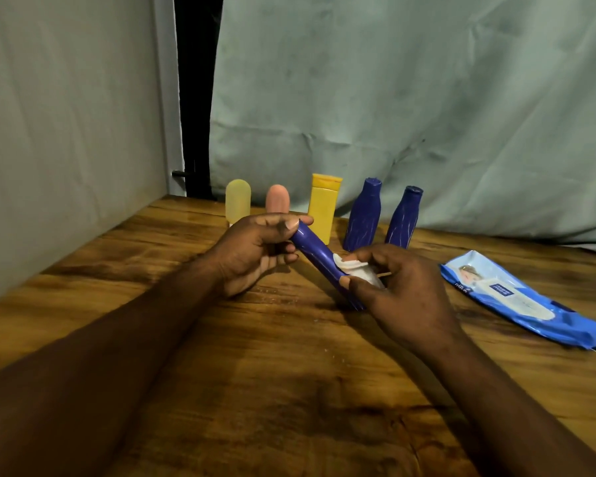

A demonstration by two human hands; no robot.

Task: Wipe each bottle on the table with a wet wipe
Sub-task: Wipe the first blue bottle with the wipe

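Wood-grain bench, w/ a pale cloth backdrop hung behind and a plain wall at left.

The held blue bottle is raised clear of the surface near the bench's middle. It is tilted, one end up-left and the other down-right toward the person. Its upper end is gripped by the L hand, fingers curled round it w/ thumb on top, prob. so the body is left bare for wiping and can be turned. A wet wipe is bunched and pressed on the lower half by the R hand. Its fingers and thumb are clamped on the wipe, w/ the bottle btw them. The step in hand is judged to be rubbing along this bottle.

Just behind, five more are stood upright in a row by the backdrop: pale yellow bottle, pink bottle (partly hidden by the L hand), yellow bottle, standing blue bottle, second blue bottle. They are lined up close by, presumably so ea. can be taken in turn. Which are already wiped can't be told.

The wipe pack is laid flat at right, well apart from the row, on the R hand's side for a fresh sheet.
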